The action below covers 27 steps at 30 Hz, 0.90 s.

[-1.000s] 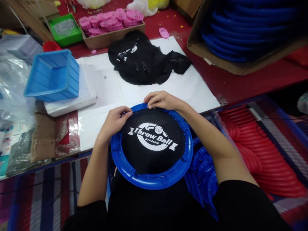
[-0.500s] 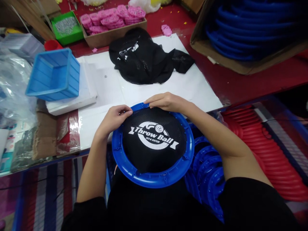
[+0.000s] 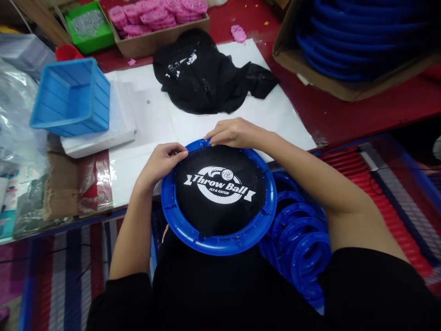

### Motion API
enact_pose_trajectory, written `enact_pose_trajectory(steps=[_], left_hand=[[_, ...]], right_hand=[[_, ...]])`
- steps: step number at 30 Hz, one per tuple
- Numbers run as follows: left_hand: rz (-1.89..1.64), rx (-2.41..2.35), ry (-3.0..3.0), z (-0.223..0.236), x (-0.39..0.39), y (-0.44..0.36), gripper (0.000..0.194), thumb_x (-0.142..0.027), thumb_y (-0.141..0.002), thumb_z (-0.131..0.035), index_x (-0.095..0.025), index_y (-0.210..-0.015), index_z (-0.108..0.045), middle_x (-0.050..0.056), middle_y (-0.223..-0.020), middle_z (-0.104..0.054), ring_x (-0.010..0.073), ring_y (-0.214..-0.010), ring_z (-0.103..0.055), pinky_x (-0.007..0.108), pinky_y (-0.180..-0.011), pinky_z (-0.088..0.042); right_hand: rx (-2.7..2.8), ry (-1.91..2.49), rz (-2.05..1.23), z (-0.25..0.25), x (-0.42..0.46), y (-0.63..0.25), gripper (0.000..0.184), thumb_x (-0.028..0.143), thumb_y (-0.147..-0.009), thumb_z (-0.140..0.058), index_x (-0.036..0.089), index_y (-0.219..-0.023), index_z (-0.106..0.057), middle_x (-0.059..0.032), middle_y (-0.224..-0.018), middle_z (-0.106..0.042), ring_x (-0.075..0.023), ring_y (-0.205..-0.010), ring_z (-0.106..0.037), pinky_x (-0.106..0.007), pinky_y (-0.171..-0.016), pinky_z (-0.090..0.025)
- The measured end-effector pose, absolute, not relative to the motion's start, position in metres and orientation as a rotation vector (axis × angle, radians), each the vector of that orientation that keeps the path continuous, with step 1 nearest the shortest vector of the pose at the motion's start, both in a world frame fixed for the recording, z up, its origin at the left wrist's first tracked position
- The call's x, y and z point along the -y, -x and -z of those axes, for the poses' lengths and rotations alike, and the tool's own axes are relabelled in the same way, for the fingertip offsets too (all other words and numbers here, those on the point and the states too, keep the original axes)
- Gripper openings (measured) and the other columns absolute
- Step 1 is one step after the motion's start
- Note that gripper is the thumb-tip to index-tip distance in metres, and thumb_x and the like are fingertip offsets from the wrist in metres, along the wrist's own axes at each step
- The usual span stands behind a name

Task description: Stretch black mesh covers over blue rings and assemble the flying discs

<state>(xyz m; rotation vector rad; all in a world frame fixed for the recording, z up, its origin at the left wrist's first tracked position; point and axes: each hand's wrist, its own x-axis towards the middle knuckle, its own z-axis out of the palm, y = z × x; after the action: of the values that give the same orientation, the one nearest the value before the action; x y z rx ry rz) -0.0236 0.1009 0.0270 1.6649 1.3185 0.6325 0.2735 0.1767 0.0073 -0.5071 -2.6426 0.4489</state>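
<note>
A blue plastic ring (image 3: 179,218) lies tilted at my lap, at the near edge of the table. Black mesh cloth (image 3: 220,220) printed "Throw Ball" in white fills its middle. My left hand (image 3: 165,161) pinches the cloth's edge at the ring's upper left, thumb and forefinger together. At the top of the rim, my right hand (image 3: 237,133) closes its fingers over the ring; its fingertips press where cloth and ring meet. More black mesh pieces (image 3: 206,82) lie crumpled on the white sheet beyond.
A blue bin (image 3: 72,96) stands on white boxes at left. Behind are a green tray (image 3: 89,27) of small metal parts and a carton (image 3: 161,39) of pink pieces. Blue rings fill a box (image 3: 341,92) at right; more blue rings (image 3: 303,239) sit below my right arm, beside red rings (image 3: 372,193).
The view has tilted slightly, so the table items sit a little higher in the picture. Both hands stay at the same places on the ring's far rim.
</note>
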Motion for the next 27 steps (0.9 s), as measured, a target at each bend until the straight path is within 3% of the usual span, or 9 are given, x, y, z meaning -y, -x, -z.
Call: enact_pose_trajectory(steps=[5, 11, 27], left_hand=[[-0.561, -1.316, -1.7, -0.033, -0.106, 0.023, 0.023, -0.04, -0.084, -0.067, -0.018, -0.083, -0.075, 0.004, -0.083, -0.074, 0.0196, -0.08, -0.062, 0.035, -0.078, -0.045], [-0.476, -1.303, -1.7, -0.038, -0.113, 0.023, 0.023, -0.039, -0.083, -0.068, -0.018, -0.084, -0.077, 0.004, -0.08, -0.073, 0.0192, -0.078, -0.059, 0.036, -0.078, -0.045], [-0.373, -1.426, -1.792, -0.044, -0.11, 0.017, 0.02, -0.029, -0.091, -0.065, -0.017, -0.09, -0.08, 0.003, -0.079, -0.073, 0.0182, -0.076, -0.06, 0.034, -0.081, -0.049]], right_hand=[[2.51, 0.694, -0.608, -0.023, -0.164, -0.26, 0.026, 0.034, -0.107, -0.06, 0.023, -0.11, -0.083, -0.0102, -0.124, -0.082, -0.027, -0.117, -0.073, -0.048, -0.104, -0.057], [2.559, 0.914, -0.784, -0.022, -0.149, -0.242, 0.024, 0.036, -0.1, -0.065, 0.02, -0.1, -0.082, -0.0153, -0.132, -0.078, -0.0332, -0.124, -0.071, -0.056, -0.112, -0.052], [2.316, 0.917, -0.976, -0.02, -0.149, -0.242, 0.017, 0.034, -0.094, -0.067, 0.022, -0.091, -0.079, -0.0104, -0.123, -0.082, -0.0301, -0.118, -0.074, -0.052, -0.11, -0.052]])
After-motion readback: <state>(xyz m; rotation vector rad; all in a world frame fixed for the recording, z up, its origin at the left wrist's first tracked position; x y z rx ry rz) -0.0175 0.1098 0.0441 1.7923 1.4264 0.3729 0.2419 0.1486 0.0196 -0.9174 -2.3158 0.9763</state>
